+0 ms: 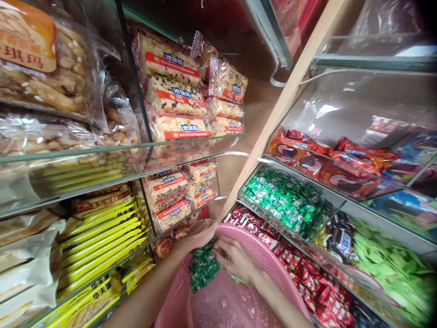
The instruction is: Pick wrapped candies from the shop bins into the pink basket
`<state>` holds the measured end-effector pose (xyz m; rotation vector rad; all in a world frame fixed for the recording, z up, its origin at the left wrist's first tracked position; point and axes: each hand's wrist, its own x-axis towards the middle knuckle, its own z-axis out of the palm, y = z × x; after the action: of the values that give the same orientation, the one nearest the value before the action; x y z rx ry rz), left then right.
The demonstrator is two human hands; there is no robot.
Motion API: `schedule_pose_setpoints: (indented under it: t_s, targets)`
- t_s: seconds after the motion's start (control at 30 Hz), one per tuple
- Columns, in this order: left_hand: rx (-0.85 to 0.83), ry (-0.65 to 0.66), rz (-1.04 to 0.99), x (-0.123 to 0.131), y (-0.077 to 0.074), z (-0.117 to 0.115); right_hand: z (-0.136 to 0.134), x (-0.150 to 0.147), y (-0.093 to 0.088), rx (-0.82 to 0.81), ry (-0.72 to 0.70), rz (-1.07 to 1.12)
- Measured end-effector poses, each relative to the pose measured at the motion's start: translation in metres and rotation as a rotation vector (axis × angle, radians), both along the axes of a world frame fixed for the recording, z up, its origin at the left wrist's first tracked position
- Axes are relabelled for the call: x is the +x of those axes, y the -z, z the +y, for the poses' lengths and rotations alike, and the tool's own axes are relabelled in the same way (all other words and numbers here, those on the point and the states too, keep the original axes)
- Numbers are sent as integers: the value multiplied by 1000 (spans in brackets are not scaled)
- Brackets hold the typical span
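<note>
Both my hands reach into a pink plastic basket [259,248] held low in front of me. My left hand [198,234] and my right hand [234,258] close together around a heap of small green-wrapped candies [203,269] lying in the basket. The fingers curl into the pile, pressing it between the two hands. Above and to the right, a shelf bin [287,200] holds many of the same green candies.
Glass shelves on the left carry bagged rice-crisp snacks [175,98] and yellow packets [102,237]. On the right, sloped clear bins hold red cookie packs [327,168], red candies [307,273] and light green wrappers [392,269]. A wooden post [269,127] divides the two racks.
</note>
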<state>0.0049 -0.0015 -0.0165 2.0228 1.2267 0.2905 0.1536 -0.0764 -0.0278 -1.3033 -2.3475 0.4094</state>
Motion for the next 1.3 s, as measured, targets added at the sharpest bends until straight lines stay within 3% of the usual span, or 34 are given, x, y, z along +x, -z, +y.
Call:
schedule_pose_setpoints:
  t_s: [0.1, 0.2, 0.3, 0.37, 0.47, 0.57, 0.9, 1.07, 1.3]
  targets:
    - [27, 28, 8, 0, 1, 1, 4, 14, -41, 102, 26, -22]
    - [25, -15, 20, 1, 4, 2, 10, 43, -89, 217, 162, -83]
    - [22, -25, 3, 1, 7, 3, 19, 85, -126, 248, 432, -269]
    - [24, -6, -8, 0, 8, 3, 25, 113, -138, 172, 624, -428]
    - [25, 6, -13, 0, 7, 3, 32, 141, -142, -20, 672, -534]
    - [24, 12, -20, 0, 5, 3, 38, 147, -135, -101, 633, -527]
    - [0, -3, 14, 2, 8, 4, 61, 137, -112, 30, 448, -401]
    - [4, -26, 21, 1, 3, 2, 61, 140, -115, 27, 441, -305]
    - [10, -19, 20, 3, 3, 2, 61, 141, -116, 91, 371, -345]
